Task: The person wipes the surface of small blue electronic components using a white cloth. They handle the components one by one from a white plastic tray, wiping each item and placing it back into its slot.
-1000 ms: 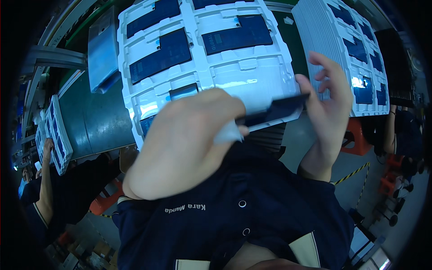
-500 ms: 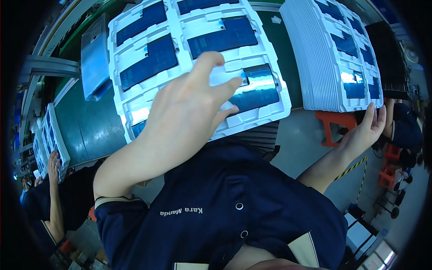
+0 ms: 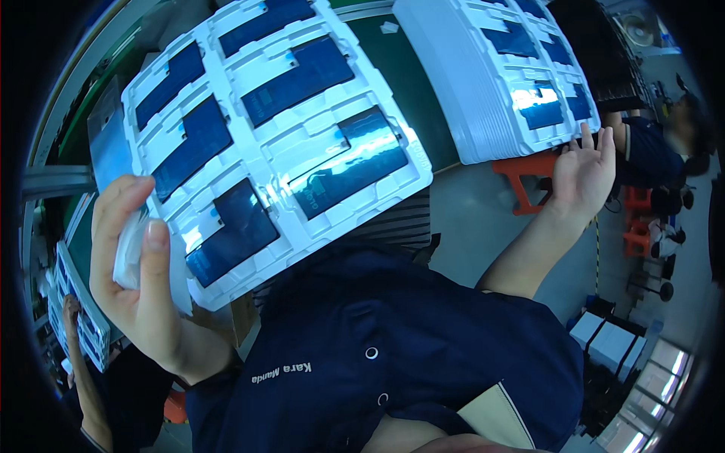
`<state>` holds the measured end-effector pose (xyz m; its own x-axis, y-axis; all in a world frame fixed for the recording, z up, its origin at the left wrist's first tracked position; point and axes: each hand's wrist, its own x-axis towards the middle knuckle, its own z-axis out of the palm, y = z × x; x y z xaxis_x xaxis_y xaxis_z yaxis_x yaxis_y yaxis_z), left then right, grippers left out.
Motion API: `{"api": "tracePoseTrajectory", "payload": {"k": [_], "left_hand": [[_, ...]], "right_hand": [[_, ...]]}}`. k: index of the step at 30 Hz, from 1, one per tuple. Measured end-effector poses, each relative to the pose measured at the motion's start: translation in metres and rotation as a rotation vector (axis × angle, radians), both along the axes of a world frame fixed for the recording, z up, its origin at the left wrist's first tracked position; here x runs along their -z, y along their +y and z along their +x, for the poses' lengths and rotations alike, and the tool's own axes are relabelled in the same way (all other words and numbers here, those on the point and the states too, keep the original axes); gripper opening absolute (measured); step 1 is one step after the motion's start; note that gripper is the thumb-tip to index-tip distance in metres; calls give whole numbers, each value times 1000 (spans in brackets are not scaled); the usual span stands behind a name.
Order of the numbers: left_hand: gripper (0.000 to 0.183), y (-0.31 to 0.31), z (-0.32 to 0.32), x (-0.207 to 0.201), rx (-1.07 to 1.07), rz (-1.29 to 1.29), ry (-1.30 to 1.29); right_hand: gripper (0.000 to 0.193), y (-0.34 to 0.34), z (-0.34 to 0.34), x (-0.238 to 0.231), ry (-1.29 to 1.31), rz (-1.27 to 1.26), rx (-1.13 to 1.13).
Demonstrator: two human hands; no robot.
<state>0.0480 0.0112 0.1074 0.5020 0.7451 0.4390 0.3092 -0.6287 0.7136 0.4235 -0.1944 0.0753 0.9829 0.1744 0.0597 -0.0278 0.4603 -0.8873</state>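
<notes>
A white moulded tray (image 3: 249,143) lies in front of me, its pockets holding several flat, dark L-shaped battery packs (image 3: 349,162) with shiny film. My left hand (image 3: 140,279) is at the tray's near left corner. Its fingers curl around a crumpled white wipe (image 3: 130,253), whose lower end hangs beside the tray edge. My right hand (image 3: 585,174) is stretched out, palm up and fingers apart, with nothing in it. Its fingertips reach the near right corner of a tall stack of similar trays (image 3: 438,83); whether they touch it is unclear.
The green bench top (image 3: 396,64) shows between tray and stack, with a small white scrap (image 3: 389,28) on it. An orange stool (image 3: 521,177) stands below the stack. To the left, a co-worker's hand (image 3: 71,313) rests at another tray. Another person (image 3: 657,151) is at the right.
My left hand has swept from above the tray's middle to its near left corner, uncovering the packs there. The right hand's fingers have spread at the stack. The whole view has shifted.
</notes>
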Motion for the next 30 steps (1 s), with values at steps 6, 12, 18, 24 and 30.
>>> {"api": "tracePoseTrajectory", "payload": {"k": [6, 12, 18, 24, 30], "left_hand": [[28, 4, -14, 7, 22, 8, 28], [28, 10, -21, 16, 6, 1, 46], [27, 9, -22, 16, 0, -29, -29], [24, 3, -27, 11, -23, -94, -131], [22, 3, -44, 8, -115, -81, -150]], "right_hand": [[63, -4, 6, -11, 2, 37, 13], [55, -13, 7, -15, -76, 139, 11], [57, -45, 72, -11, 211, 537, 100], [42, -55, 167, 11, 259, 373, -941], [46, -60, 161, 23, 232, 302, -864]]}}
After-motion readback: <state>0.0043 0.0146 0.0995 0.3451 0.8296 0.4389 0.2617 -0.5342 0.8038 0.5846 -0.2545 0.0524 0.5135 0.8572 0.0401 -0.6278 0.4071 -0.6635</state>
